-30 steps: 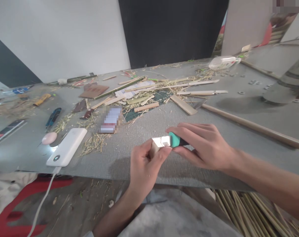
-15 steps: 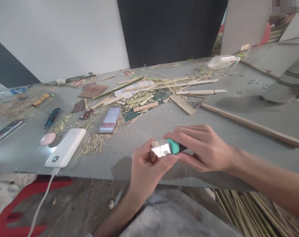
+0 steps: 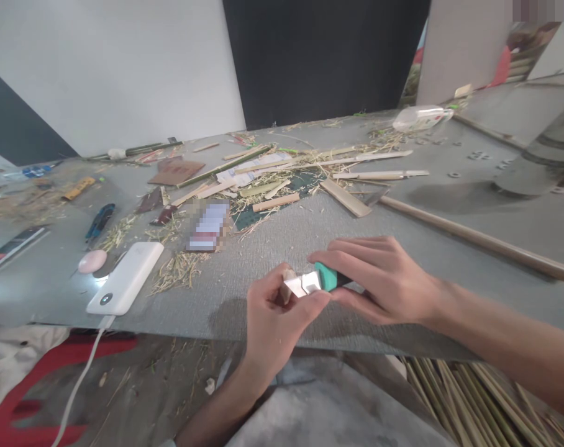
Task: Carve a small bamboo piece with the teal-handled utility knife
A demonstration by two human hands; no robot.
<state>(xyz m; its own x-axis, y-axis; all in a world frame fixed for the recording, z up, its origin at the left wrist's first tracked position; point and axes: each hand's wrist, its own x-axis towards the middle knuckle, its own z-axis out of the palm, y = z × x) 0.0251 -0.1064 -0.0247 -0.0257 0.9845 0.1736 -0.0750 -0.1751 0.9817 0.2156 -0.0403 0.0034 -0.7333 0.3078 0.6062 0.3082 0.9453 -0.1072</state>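
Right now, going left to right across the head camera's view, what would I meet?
Dark phone, white power bank, phone with a blurred screen, the person's left hand, their right hand, large cylinder.

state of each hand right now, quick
Left hand: closed on a small pale piece, mostly hidden.
Right hand: closed on a teal-and-black-handled bladed tool.

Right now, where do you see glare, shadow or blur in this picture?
Head view: the shiny silver blade between the bare left hand and bare right hand glares white; head view: a soft shadow darkens the grey textured tabletop beside the left hand; head view: the straw-coloured scraps at far left look smeared; head view: the rectangular phone screen is pixelated.
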